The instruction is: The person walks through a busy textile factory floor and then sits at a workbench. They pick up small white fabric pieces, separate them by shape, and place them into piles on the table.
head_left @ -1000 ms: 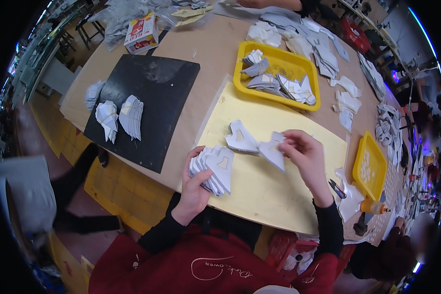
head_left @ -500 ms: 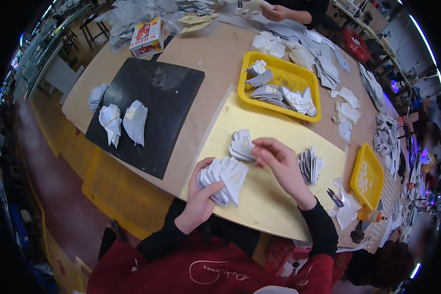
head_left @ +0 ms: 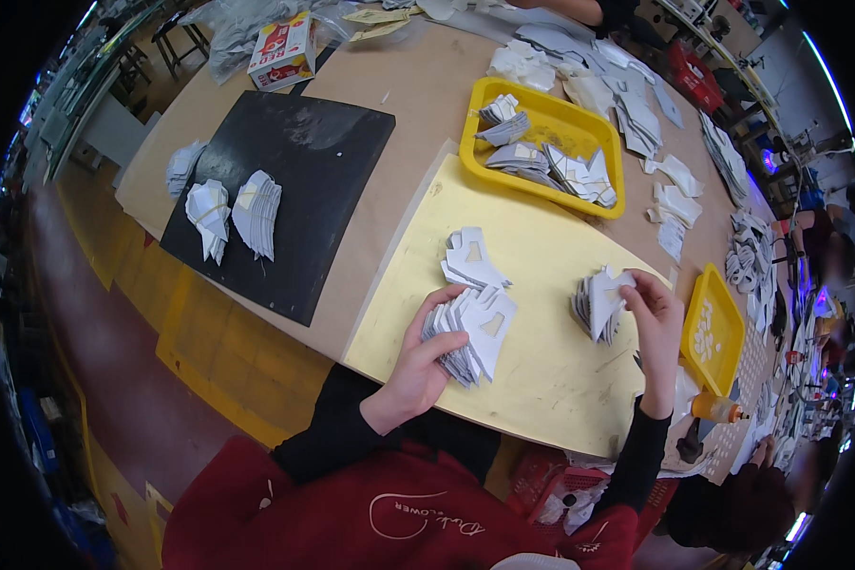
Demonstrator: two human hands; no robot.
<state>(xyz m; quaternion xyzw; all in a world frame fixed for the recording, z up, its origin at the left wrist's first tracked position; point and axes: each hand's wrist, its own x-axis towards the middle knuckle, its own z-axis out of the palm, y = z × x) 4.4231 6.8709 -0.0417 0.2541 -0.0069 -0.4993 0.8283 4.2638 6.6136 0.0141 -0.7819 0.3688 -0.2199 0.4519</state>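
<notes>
My left hand [head_left: 416, 369] is closed around a fanned stack of white cut pieces [head_left: 489, 332], thumb on top, above the pale yellow board [head_left: 541, 399]. The top piece carries a small beige patch. Just beyond it lies a small pile of similar pieces [head_left: 467, 258], nearly touching the held stack. Over to the right, my right hand [head_left: 654, 312] pinches the edge of a white cut piece [head_left: 612, 288] at the top of another fanned pile [head_left: 587, 309]. Whether that piece is fully off the pile, I cannot tell.
A yellow tray [head_left: 475, 176] with bundled white pieces stands behind the board. On the left, banded bundles [head_left: 256, 214] rest on a black mat [head_left: 304, 190]. At right are a smaller yellow tray [head_left: 729, 366] and an orange bottle [head_left: 717, 408]. Another person's arm [head_left: 579, 9] shows at the far edge.
My right hand has moved right, from the middle pile to the right-hand pile, and now pinches a piece there. My left hand has shifted a little right with its stack.
</notes>
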